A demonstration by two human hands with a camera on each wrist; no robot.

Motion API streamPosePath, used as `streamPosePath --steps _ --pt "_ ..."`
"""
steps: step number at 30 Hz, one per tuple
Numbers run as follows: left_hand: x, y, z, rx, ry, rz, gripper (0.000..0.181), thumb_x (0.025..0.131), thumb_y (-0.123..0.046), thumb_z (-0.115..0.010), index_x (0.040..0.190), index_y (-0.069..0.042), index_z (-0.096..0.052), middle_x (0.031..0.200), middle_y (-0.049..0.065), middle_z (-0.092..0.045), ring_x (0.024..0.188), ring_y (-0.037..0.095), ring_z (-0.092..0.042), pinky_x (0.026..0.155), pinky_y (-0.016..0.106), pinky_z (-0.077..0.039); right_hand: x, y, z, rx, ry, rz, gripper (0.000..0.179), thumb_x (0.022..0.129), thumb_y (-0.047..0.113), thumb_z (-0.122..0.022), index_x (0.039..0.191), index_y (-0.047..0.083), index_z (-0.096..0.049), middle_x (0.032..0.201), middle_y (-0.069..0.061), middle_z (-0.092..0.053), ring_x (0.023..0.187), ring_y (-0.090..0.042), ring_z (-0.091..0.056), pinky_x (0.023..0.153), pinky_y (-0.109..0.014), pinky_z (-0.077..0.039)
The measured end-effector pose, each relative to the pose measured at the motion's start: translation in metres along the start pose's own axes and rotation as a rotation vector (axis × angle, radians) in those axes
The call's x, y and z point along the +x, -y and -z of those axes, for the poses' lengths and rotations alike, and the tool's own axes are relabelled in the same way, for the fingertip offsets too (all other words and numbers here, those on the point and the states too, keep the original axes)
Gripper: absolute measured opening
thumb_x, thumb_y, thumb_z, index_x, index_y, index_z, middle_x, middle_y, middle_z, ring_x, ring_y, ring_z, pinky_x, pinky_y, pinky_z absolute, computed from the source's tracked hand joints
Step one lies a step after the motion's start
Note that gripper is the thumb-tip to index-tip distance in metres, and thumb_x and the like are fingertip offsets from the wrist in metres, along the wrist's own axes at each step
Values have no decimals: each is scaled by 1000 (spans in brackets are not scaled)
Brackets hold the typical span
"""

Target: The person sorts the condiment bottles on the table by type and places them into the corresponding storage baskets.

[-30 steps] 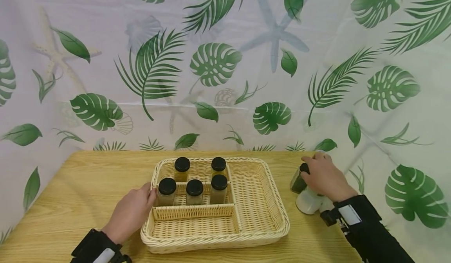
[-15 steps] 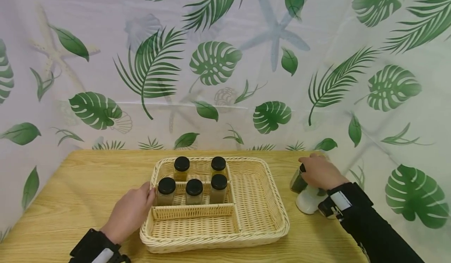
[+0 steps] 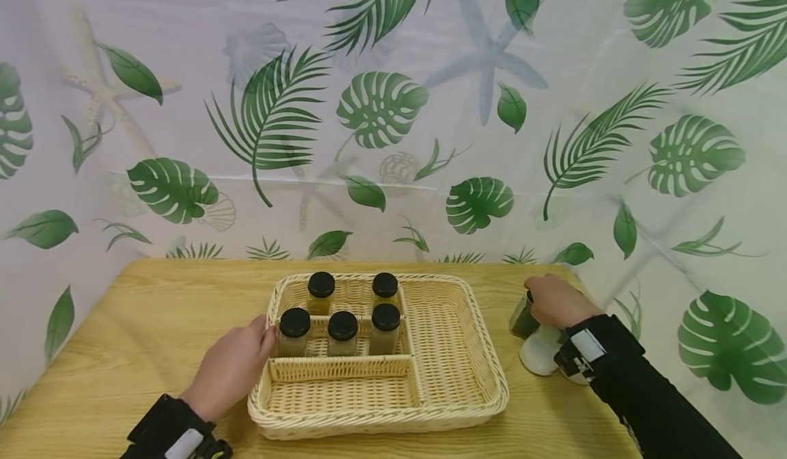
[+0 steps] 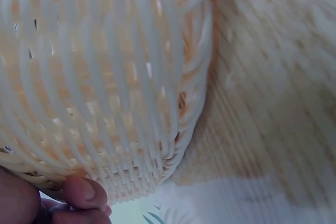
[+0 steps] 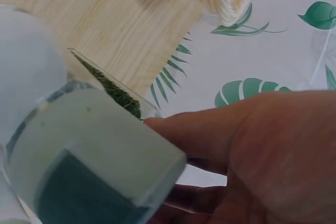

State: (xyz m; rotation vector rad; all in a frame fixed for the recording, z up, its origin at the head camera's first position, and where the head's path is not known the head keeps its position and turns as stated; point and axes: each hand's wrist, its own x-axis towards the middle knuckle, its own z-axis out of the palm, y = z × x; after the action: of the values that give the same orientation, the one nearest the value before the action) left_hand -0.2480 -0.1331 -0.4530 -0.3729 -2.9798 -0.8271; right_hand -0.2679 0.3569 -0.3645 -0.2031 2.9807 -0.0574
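The left hand pinches the basket by its left edge, perhaps for steadiness, while the right hand pinches the herb jar near the worktop's right edge.

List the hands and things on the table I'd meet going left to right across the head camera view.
Left hand → wicker basket holding five black-lidded jars → dark-filled jar → right hand.
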Motion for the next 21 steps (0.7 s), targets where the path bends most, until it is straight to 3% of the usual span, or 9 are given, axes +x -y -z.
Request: streamPosePath --steps 7,14,21 --pt "0 -2 1 4 7 7 27 109 -24 -40 94 -7 -55 58 1 -43 47 13 -41 47 28 -30 1 1 0 13 -22 1 20 85 -7 -56 105 -9 -62 89 -19 -64 75 -28 -55 68 -40 -46" --pt "0 -3 1 1 8 7 27 109 -23 -40 92 -8 -54 58 1 -43 46 14 -41 47 28 -29 4 1 -3 46 -19 -23 17 87 -5 -59 103 -7 -62 84 -12 -60 71 -24 -50 64 -36 -42" --pt "0 -3 2 10 -2 6 27 109 -22 -40 90 -8 -53 58 2 -42 47 14 -40 48 28 -29 -2 2 5 83 -95 13 20 86 -5 -55 105 -8 -62 81 -12 -58 67 -24 -48 60 -35 -37"
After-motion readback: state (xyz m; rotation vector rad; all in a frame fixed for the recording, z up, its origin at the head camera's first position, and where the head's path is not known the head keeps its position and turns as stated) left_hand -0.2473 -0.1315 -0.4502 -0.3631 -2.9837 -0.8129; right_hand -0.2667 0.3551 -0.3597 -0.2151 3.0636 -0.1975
